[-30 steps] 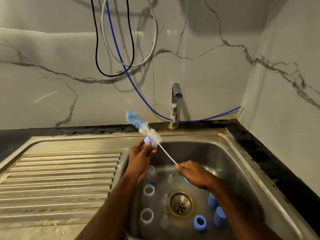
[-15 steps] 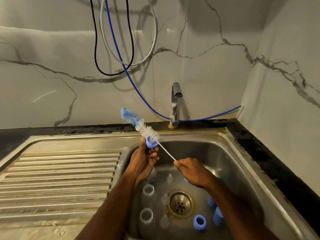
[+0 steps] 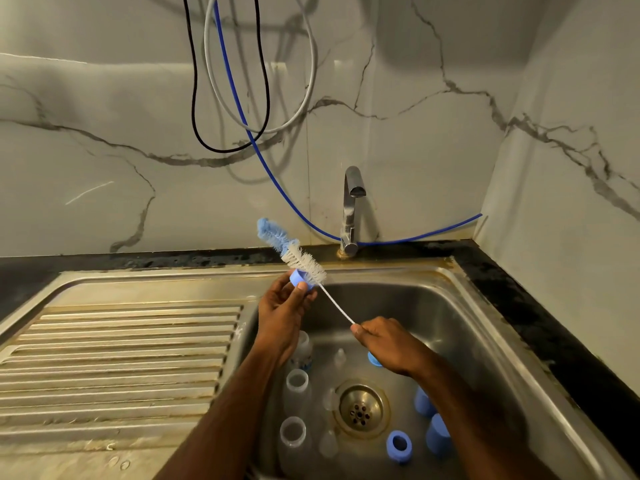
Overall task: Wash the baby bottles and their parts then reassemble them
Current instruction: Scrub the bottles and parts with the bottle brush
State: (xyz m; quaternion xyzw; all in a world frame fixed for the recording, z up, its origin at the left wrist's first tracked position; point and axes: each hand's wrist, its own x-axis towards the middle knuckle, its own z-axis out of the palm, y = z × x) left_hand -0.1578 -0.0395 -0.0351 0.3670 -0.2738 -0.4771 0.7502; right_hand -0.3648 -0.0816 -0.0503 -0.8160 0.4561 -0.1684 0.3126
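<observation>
Blue plastic is showing at the fingertips of the left hand, which is pinching a small blue ring up above the left rim of the steel sink. The white bristles of a long bottle brush are lying against the ring, and its blue tip is pointing up and left toward the marble wall. The right hand is gripping the brush's thin wire stem with curled fingers, over the basin. Down in the basin, clear bottles are standing open-mouthed along the left side, a small clear teat is lying beside the drain, and several blue caps are sitting at the right, partly hidden by the right forearm. A chrome tap is standing behind the sink, well apart from both hands. A blue hose, a black cable and a grey cable are hanging on the wall. The ribbed draining board is lying to the left of the basin.
</observation>
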